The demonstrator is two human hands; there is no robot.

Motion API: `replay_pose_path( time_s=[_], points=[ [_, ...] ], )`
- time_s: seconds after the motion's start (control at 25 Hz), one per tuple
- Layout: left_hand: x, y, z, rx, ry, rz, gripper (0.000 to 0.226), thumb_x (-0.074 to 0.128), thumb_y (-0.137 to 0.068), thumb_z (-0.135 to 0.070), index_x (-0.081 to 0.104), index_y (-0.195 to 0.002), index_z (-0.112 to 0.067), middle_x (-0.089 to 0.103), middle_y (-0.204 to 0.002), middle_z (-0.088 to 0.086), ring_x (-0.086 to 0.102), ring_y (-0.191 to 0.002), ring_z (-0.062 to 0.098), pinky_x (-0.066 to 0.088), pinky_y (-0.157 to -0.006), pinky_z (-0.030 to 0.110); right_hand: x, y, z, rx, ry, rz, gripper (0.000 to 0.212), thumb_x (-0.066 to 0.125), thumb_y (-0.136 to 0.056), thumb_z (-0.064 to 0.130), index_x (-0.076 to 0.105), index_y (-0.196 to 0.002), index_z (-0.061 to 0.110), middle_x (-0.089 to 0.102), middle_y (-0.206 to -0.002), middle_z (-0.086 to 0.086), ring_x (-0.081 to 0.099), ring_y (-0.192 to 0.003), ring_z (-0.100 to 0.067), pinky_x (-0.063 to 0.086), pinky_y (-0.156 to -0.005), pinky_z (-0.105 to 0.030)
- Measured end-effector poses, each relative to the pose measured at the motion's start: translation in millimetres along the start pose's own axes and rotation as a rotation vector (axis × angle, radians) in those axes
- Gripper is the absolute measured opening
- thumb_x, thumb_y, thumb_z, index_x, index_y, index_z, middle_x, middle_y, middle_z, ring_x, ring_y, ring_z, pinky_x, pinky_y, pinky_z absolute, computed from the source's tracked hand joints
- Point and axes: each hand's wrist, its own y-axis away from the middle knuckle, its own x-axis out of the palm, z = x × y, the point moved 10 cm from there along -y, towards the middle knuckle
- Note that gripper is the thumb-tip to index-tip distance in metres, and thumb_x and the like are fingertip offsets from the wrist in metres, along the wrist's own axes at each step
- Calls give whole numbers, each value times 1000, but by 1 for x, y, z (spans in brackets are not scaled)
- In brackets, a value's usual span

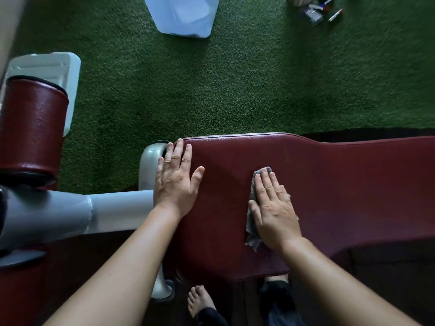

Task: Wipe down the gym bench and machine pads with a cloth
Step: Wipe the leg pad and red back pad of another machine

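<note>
Under the right hand, a grey cloth on the dark red padded desk.
The cloth lies flat near the middle of the desk, and the straight fingers press on it without curling. Only its edges show, past the fingertips, beside the thumb and near the wrist. The left hand rests flat and holds nothing, at the desk's end beside the grey frame tube.
</note>
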Motion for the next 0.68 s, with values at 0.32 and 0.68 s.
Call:
replay_pose_path(
  time_s=[0.32, 0.68],
  points=[
    [-13, 71, -74, 153, 3, -50, 42, 62, -84, -49, 71, -117, -24, 62, -112, -3, 54, -111, 25, 48, -91, 44, -41, -44, 3, -223, 171, 322, 84, 73, -79, 31, 40, -156, 25, 41, -157, -4, 40, -135, -33, 46, -107, -48],
    [42, 79, -124, -134, 116, 275, 62, 62, -93, -52, 50, -148, -26, 52, -128, -5, 44, -123, 19, 48, -97, 40, -43, -60, 21, -427, 319, 512, 21, 76, -74, 40, 68, -89, 29, 49, -97, 7, 46, -105, -22, 51, -85, -38]
  ],
)
